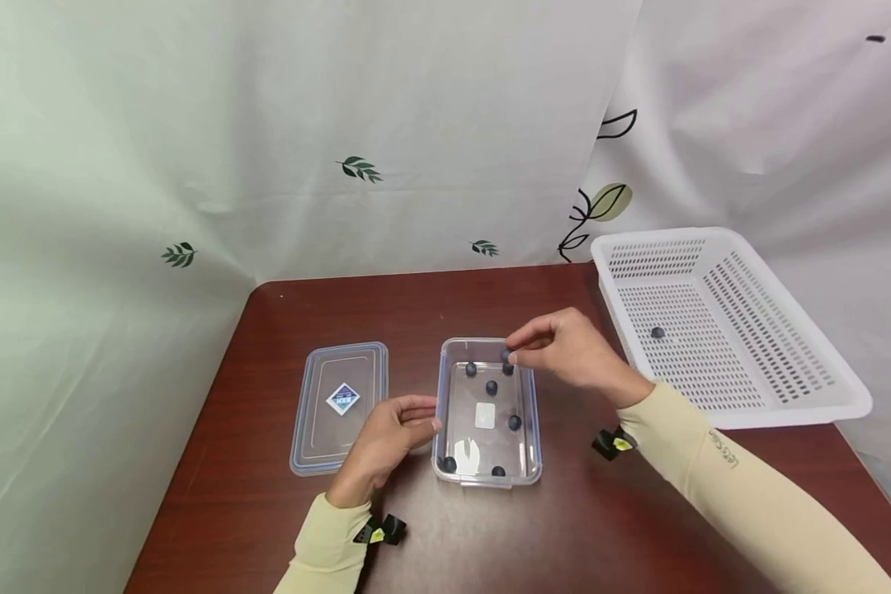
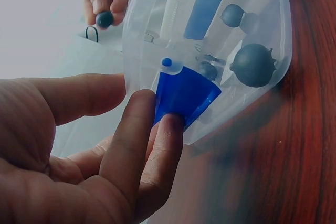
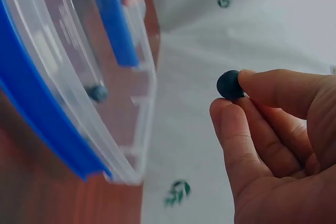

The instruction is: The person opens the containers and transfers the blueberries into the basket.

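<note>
Above the far right corner of a clear plastic container [image 1: 483, 450], my right hand [image 1: 570, 351] pinches a blueberry [image 3: 229, 84] between thumb and fingertips. Several more blueberries [image 1: 492, 387] lie spread over the container's floor. My left hand [image 1: 392, 431] holds the container's left side, its thumb by the rim and fingertips on a blue clip [image 2: 181, 95]. Beside that hand, to its left, the flat lid [image 1: 308, 437] with blue edging lies on the table, a blue and white diamond sticker on it.
A white perforated basket [image 1: 720, 417] stands at the right of the dark red-brown table [image 1: 564, 528], with one blueberry [image 1: 657, 332] inside. Pale curtain [image 1: 431, 124] with printed leaves hangs behind the table and along its sides.
</note>
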Demonstrator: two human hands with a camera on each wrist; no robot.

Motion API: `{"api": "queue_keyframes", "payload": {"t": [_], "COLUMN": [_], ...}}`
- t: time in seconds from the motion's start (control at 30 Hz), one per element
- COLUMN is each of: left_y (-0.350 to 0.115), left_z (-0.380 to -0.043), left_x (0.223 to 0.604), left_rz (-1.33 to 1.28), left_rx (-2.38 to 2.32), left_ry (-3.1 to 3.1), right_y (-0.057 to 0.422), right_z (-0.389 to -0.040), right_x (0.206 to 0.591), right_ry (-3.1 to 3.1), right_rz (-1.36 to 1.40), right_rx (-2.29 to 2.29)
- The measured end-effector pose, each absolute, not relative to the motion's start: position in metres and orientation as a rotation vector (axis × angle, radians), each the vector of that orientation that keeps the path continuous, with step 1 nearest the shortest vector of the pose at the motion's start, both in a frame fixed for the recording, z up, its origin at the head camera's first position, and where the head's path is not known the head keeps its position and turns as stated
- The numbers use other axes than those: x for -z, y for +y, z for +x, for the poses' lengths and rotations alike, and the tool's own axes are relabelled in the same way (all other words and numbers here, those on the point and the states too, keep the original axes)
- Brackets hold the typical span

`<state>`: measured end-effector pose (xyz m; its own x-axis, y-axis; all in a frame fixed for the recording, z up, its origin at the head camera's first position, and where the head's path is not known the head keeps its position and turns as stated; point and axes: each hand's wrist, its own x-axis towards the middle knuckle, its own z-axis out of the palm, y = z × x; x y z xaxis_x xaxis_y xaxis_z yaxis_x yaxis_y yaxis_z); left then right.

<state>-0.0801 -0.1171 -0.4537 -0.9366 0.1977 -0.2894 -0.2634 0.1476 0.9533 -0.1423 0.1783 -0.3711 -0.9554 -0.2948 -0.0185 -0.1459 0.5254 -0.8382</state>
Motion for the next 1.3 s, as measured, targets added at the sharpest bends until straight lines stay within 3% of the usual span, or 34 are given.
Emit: {"api": "queue_keyframes", "payload": {"t": [0.67, 0.97, 1.3], "left_y": [-0.117, -0.119, -0.117], "left_z": [-0.079, -0.079, -0.08], "left_x": [0.452, 0.451, 0.452], "left_rz": [-0.077, -0.073, -0.093], "left_rx": [-1.861, -1.868, -1.864], "left_ry": [2.059, 2.055, 2.066], "right_y": [0.318, 0.376, 0.401], "right_z": [-0.135, -0.133, -0.129], "right_x": [0.347, 0.365, 0.39], "right_ry": [2.85, 2.857, 2.822], "right_rz": [0.009, 0.193, 0.262], "right_rx": [1.207, 1.13, 1.061]}}
